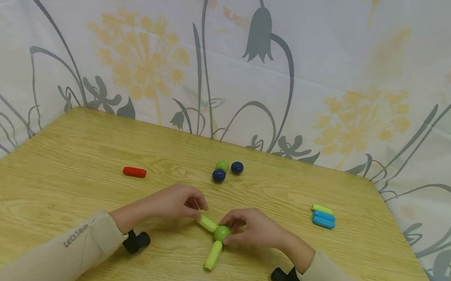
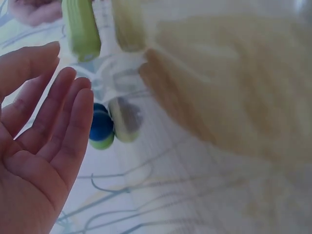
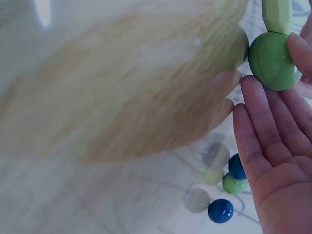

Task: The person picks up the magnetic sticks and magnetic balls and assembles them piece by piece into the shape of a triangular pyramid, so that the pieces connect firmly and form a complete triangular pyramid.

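Tabletop [image 1: 74, 190] below, right hand [image 1: 257, 228] pinches green ball [image 1: 221, 233], left hand [image 1: 174, 202] seemingly relaxed.

Head: above the near side, facing 12 o'clock and down, distant enough for table [image 1: 46, 170] and cloth [image 1: 234, 87].
Left wrist: low, close to the left hand [image 2: 41, 141] at 8 o'clock, facing the blue balls [image 2: 101, 126].
Right wrist: low, close to the right hand [image 3: 278, 141] at 4 o'clock, same facing.
Shared: blue balls, in all three views.

Beige sleeves [image 1: 54, 253], dark lettering [image 1: 76, 235], black wrist cameras [image 1: 138, 243].
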A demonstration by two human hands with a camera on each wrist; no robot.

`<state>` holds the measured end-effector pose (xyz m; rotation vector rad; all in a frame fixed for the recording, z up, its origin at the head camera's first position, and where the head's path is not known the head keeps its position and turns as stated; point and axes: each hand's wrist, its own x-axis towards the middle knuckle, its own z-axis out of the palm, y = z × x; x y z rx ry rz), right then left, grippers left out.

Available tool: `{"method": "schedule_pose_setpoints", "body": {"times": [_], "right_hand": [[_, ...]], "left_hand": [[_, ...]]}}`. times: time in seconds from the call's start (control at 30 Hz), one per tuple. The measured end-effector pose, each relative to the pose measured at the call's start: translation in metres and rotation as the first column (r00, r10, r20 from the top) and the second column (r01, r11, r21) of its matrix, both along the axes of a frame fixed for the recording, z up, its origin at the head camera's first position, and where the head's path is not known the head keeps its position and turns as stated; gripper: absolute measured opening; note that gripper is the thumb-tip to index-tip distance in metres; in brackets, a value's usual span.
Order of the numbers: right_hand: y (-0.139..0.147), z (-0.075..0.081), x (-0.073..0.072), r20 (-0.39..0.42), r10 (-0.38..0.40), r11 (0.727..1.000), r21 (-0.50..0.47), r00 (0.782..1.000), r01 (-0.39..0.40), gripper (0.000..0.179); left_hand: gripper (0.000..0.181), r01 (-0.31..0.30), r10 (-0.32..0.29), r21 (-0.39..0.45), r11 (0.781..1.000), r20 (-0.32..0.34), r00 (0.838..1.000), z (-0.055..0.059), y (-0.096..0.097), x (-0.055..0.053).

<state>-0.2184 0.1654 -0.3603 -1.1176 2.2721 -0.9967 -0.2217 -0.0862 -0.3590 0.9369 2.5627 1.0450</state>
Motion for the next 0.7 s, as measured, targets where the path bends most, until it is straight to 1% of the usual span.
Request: {"method": "schedule_pose_setpoints", "body": {"times": [0.17, 0.3, 0.4, 0.53, 0.6, 0.7], "right_hand": [[0.003, -0.001, 0.002, -0.001, -0.052, 0.999, -0.004, 0.999, 0.052, 0.026], [0.006, -0.001, 0.003, -0.014, -0.081, 0.997, -0.006, 0.997, 0.08, 0.028], [0.008, -0.001, 0.004, -0.02, -0.093, 0.996, -0.003, 0.995, 0.093, 0.03], [0.01, -0.001, 0.005, -0.01, -0.108, 0.994, 0.006, 0.994, 0.108, 0.029], [0.011, -0.001, 0.005, -0.02, -0.121, 0.993, 0.011, 0.993, 0.121, 0.026], [0.013, -0.002, 0.005, -0.032, -0.143, 0.99, 0.011, 0.989, 0.143, 0.023]], "left_hand": [[0.011, -0.058, 0.059, 0.016, 0.998, -0.028, 0.998, 0.0, -0.003, -0.011], [0.013, -0.114, 0.115, 0.072, 0.991, -0.015, 0.993, -0.001, -0.001, -0.021], [0.015, -0.145, 0.148, 0.108, 0.983, -0.016, 0.989, -0.001, 0.001, -0.027], [0.017, -0.188, 0.191, 0.119, 0.975, -0.014, 0.982, 0.0, 0.006, -0.033], [0.017, -0.208, 0.211, 0.12, 0.971, -0.019, 0.977, 0.001, 0.009, -0.037], [0.019, -0.24, 0.242, 0.12, 0.963, -0.004, 0.97, 0.002, 0.014, -0.042]]}}
